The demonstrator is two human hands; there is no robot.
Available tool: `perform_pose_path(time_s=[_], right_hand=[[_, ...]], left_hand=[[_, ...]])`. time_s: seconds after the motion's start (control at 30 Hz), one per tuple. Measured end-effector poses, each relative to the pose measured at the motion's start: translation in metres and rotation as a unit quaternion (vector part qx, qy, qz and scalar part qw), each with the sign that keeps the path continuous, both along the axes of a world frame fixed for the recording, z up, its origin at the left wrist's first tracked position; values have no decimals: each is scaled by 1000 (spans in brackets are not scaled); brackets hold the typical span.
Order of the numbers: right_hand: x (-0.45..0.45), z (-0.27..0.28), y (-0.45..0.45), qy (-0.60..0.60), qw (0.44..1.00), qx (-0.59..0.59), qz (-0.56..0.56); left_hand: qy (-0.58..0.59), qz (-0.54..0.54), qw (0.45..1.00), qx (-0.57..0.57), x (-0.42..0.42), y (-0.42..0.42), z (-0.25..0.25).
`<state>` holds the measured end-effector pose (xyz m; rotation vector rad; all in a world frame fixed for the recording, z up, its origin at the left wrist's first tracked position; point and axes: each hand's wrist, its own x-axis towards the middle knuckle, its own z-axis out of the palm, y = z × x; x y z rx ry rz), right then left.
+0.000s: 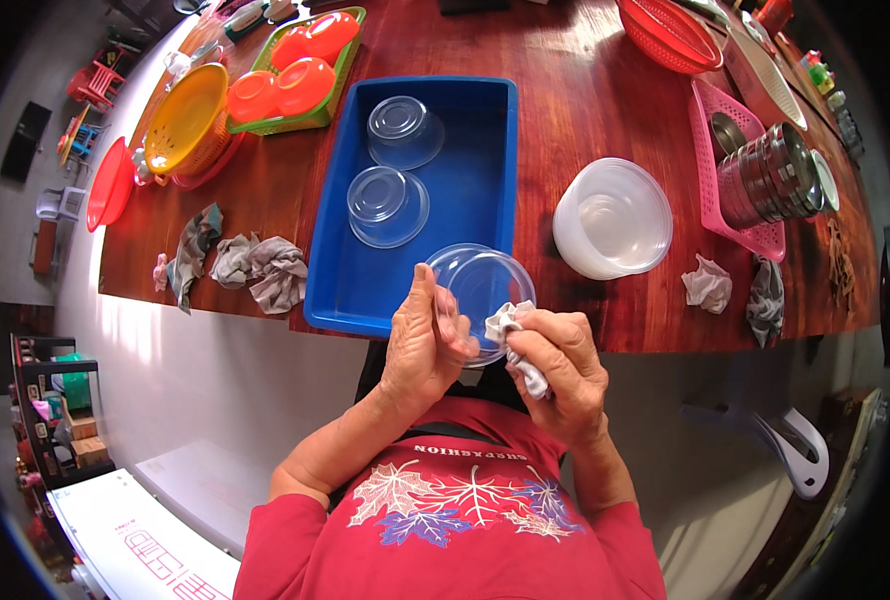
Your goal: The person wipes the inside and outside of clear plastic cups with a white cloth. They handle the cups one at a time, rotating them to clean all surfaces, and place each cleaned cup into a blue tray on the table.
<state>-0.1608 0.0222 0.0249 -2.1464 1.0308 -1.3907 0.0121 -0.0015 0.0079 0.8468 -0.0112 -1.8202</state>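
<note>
My left hand (pixel 430 337) grips a clear plastic bowl (pixel 482 281) by its left side, above the near edge of the wooden table. In my right hand (pixel 565 367) is a crumpled white cloth (pixel 516 337), pressed against the bowl's right rim. Just beyond, a blue plastic tray (pixel 464 202) holds two clear bowls upside down, one nearer (pixel 389 206) and one farther (pixel 405 131). Right of the tray stands a nested stack of clear plastic bowls (pixel 614 217), mouths up. Part of my left fingers shows through the held bowl.
At the left are a green basket (pixel 295 120) of orange bowls (pixel 306 84), a yellow colander (pixel 186 120) and crumpled rags (pixel 276 274). To the right, a pink basket (pixel 741 172) holds stacked steel bowls (pixel 771 176), near a white rag (pixel 707 283) and red colanders (pixel 670 37).
</note>
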Motion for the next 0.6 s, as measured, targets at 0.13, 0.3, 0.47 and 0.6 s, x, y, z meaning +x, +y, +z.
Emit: perform_pose_path(time_s=[0.13,0.3,0.47,0.6], right_hand=[[-5,1,-17,-27,997,49,-55],[0,-5,-23,-29,994,61,-85],[5,2,-9,-28,998,49,6],[8,8,-11,-14,999,15,36]], left_hand=[[-25,-32,999,-34,-2,-2,1],[12,-25,998,-47,-4,-1,6],[16,-29,997,-77,4,-2,-5],[18,-24,995,-97,2,-3,-6]])
